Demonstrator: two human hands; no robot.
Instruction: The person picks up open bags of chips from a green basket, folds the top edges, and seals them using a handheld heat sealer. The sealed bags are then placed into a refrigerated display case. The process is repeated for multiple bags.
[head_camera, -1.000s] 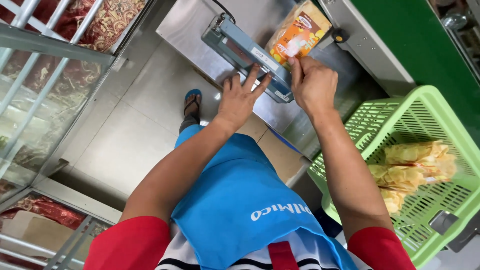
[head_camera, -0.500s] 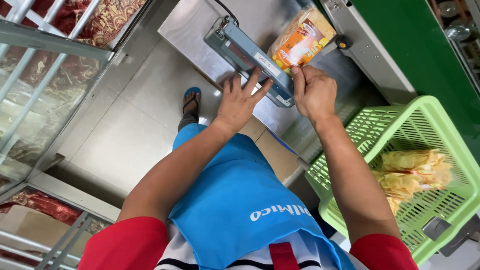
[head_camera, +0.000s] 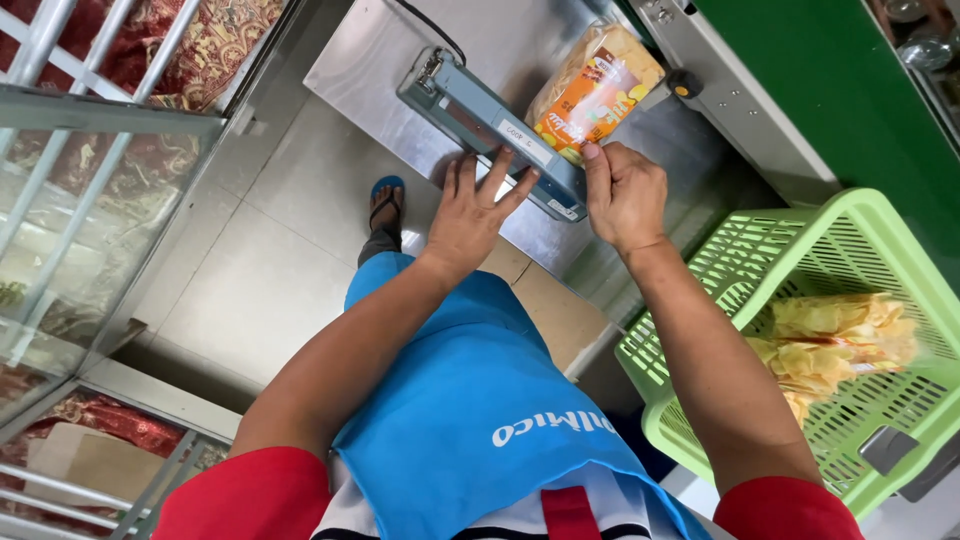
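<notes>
Left hand (head_camera: 470, 215): open, fingers spread, palm pressed flat on the near end of the grey-blue sealer bar (head_camera: 495, 130).

Right hand (head_camera: 625, 195): closed, thumb and fingers pinching the near edge of the snack bag (head_camera: 595, 90) where it meets the bar.

Snack bag: clear plastic with an orange printed label, filled with pale yellow chips; it lies on the far side of the bar, toward the right edge of the table, its mouth tucked under the bar.

Sealer bar: long and narrow, set slantwise on the steel table (head_camera: 380, 50); a black cord runs from its far end.

Green plastic basket (head_camera: 720, 270): stands just beside the table's right edge and holds further bags of yellow chips (head_camera: 830, 340).

Other: blue apron (head_camera: 460, 400), red sleeves, one sandalled foot (head_camera: 385, 205) on the tiled floor below the table's near edge.
</notes>
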